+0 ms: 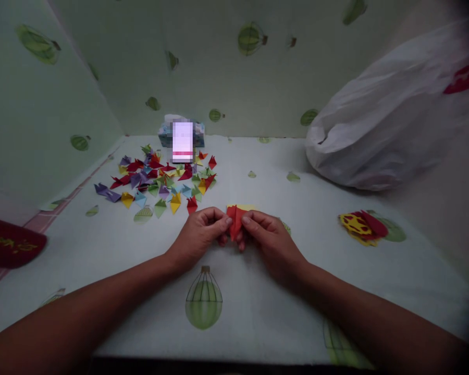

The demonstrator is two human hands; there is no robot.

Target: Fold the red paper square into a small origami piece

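Two bare hands are meeting over the table, near its middle, and are sharing one small piece of folded red paper (234, 223); the left hand (203, 233) is pinching its left edge between thumb and fingers, while the right hand (275, 240) is pinching the right edge in the same way; the red paper is showing a crease down its middle and is narrowing to a point toward the person; some fingertips are curling beneath it; a strip of yellow paper (248, 207) is lying just beyond, partly hidden by the red paper and the right hand.

Many folded paper pieces (175, 202) are lying scattered beyond the left hand, in red, purple, yellow, green, orange and light blue, some of them overlapping; behind them a bright, pixelated screen (182, 136) is standing in front of a tissue box (165, 138); a white plastic bag (359, 130) is bulging at the far right; nearer, yellow and red cut-outs (356, 225) are lying in a small stack; at the left edge a dark red object (15, 244) is showing yellow markings; green balloon prints (204, 304) are dotting the pale table covering (254, 317) and the walls (203, 62).
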